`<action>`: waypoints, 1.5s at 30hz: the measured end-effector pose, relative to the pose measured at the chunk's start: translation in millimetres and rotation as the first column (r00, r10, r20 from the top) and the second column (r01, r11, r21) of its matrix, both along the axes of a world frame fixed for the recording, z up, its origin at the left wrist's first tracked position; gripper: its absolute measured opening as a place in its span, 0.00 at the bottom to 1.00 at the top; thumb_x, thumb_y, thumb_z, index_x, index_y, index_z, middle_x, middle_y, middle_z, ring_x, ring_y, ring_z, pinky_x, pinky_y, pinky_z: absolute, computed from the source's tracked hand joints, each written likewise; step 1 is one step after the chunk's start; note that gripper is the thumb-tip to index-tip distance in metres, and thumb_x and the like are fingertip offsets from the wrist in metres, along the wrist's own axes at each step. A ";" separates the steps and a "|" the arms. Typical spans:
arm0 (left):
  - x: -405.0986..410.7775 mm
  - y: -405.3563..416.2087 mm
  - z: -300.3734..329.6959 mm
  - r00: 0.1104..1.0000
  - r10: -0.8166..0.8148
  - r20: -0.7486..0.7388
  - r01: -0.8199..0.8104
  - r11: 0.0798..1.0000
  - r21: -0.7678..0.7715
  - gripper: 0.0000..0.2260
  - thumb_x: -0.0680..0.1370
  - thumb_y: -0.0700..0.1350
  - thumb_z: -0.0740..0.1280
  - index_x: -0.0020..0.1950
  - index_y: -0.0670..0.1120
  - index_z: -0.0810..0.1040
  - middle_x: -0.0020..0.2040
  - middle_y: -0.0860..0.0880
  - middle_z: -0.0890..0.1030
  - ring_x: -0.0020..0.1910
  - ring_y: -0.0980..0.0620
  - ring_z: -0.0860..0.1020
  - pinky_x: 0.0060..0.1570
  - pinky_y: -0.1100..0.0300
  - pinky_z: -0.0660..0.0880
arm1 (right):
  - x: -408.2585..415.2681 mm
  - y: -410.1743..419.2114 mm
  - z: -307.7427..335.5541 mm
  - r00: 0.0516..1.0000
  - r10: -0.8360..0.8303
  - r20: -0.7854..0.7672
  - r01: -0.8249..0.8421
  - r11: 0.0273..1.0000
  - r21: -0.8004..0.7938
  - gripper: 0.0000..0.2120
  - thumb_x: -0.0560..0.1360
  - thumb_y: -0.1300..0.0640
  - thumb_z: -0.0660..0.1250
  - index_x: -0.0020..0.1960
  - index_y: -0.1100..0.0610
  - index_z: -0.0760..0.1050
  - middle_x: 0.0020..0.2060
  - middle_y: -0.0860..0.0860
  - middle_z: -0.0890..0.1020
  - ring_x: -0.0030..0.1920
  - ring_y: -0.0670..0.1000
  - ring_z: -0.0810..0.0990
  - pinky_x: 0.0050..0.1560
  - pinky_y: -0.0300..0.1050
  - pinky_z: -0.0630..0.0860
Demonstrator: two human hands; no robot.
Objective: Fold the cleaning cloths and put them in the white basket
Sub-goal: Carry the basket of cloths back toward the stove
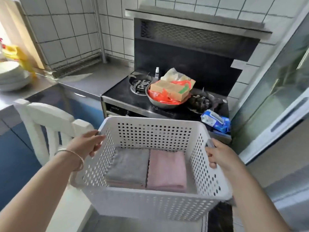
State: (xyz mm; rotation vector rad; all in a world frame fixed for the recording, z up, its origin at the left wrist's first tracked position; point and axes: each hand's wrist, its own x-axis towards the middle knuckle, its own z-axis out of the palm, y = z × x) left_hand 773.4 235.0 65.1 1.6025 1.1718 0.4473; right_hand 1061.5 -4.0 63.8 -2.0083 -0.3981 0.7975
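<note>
The white perforated basket (153,205) is held up in front of me, in the lower middle of the head view. My left hand (87,144) grips its left rim, fingers curled over the edge. My right hand (220,154) grips the right rim the same way. On the basket's floor lie two folded stacks side by side: a grey cloth (129,166) on the left over a pink layer, and a pink cloth (167,169) on the right.
A white chair (48,119) stands at the left behind the basket. Ahead is a black stove (117,92) with a metal bowl (167,104) full of packets, and a blue wipes pack (215,121). White bowls (11,77) sit on the left counter. A glass door (275,91) is at the right.
</note>
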 end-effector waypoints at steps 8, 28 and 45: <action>123.0 75.4 55.4 0.999 -0.029 -0.044 0.035 0.990 0.135 0.08 0.77 0.42 0.62 0.42 0.39 0.74 0.28 0.45 0.69 0.24 0.49 0.64 0.18 0.71 0.62 | 99.9 71.9 54.5 0.999 0.002 0.037 -0.004 0.997 0.072 0.08 0.78 0.62 0.58 0.53 0.54 0.72 0.31 0.52 0.66 0.27 0.48 0.61 0.26 0.41 0.61; 118.8 418.2 110.1 0.924 0.300 -0.238 -0.239 0.937 0.254 0.14 0.76 0.51 0.64 0.48 0.40 0.73 0.33 0.44 0.73 0.31 0.48 0.70 0.36 0.57 0.67 | 177.6 526.4 92.2 0.901 0.433 0.029 -0.427 0.874 0.231 0.12 0.79 0.66 0.53 0.51 0.53 0.72 0.31 0.52 0.66 0.26 0.46 0.63 0.21 0.35 0.63; 71.7 576.6 14.8 0.547 0.827 -0.126 -0.824 0.559 0.091 0.11 0.78 0.33 0.56 0.48 0.48 0.72 0.44 0.39 0.75 0.31 0.46 0.71 0.25 0.57 0.74 | 126.9 891.0 16.6 0.565 0.815 0.128 -0.816 0.575 -0.058 0.10 0.77 0.62 0.59 0.56 0.57 0.75 0.42 0.56 0.77 0.38 0.52 0.71 0.39 0.47 0.69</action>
